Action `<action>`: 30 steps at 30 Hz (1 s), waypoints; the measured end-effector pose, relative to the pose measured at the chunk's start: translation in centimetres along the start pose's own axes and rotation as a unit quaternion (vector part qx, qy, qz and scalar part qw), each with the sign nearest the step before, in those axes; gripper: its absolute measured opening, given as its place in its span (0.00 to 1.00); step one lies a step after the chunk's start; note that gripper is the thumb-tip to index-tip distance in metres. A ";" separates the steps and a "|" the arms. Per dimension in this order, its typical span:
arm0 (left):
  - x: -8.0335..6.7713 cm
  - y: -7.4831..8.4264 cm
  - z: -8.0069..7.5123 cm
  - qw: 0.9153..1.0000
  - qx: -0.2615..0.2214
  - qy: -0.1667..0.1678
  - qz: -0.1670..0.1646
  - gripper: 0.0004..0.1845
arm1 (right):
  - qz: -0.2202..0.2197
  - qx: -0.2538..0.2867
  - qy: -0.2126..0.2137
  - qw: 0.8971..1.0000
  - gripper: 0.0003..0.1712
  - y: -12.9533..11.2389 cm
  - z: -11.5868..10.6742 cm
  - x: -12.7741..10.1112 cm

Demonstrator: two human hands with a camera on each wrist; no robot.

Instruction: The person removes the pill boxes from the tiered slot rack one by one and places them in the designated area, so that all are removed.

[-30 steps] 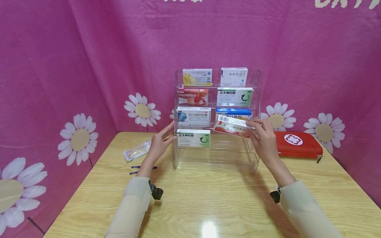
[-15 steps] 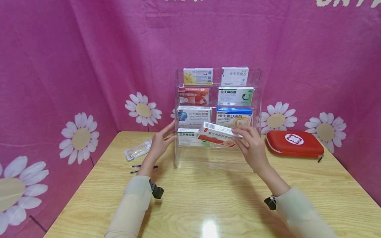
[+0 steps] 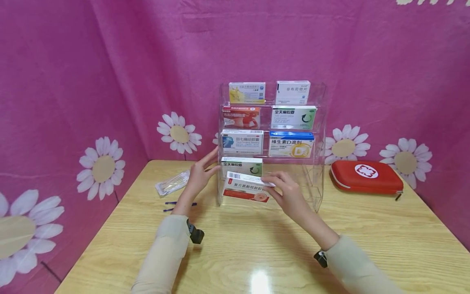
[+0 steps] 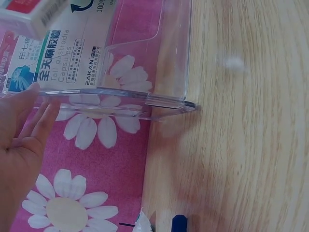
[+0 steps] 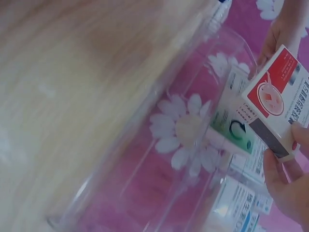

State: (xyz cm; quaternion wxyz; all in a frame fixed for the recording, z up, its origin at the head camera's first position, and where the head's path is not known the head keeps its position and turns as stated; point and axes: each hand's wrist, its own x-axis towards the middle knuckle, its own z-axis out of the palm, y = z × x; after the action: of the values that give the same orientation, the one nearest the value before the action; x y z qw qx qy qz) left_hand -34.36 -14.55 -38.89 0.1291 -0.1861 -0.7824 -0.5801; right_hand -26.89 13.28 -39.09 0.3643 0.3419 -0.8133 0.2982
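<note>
My right hand (image 3: 290,197) pinches the right end of a white and red medicine box (image 3: 245,190). The box tilts in front of the lower left part of a clear acrylic display stand (image 3: 322,126), overlapping the bottom of a green and white medicine box (image 3: 238,166). Its red face with a round picture shows in the right wrist view, where thumb and fingers (image 5: 276,176) hold one end. My left hand (image 3: 199,177) touches the stand's left side panel with fairly straight fingers, the thumb near the front edge in the left wrist view.
Higher tiers hold several medicine boxes, among them a blue and yellow vitamin D box (image 3: 291,145). A red zip case (image 3: 367,177) lies right of the stand. To the left lie a packet of cotton swabs (image 3: 173,183) and blue tweezers (image 3: 180,203). A pink curtain hangs behind.
My right hand has carried the white and red box left and down, from before the vitamin D box to the stand's lower left. My left hand stays at the side panel.
</note>
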 end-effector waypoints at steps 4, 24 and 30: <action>0.0 0.1 0.0 1.000 0.002 0.000 -0.003 0.33 | -0.005 0.009 -0.020 1.000 0.16 -0.3 1.1 -0.3; 0.1 0.1 0.0 1.000 0.004 0.005 0.002 0.33 | -0.035 0.057 -0.102 0.993 0.12 -1.9 5.0 -0.7; -0.1 0.1 0.1 1.000 0.006 0.007 -0.007 0.32 | -0.016 0.061 -0.134 0.989 0.10 -2.3 6.0 -1.1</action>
State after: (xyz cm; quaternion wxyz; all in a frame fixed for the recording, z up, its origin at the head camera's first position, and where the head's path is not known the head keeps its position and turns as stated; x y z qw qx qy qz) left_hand -34.23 -14.43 -38.86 0.1318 -0.1762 -0.7860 -0.5777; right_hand -26.89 7.86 -42.75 0.2354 0.4132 -0.8296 0.2925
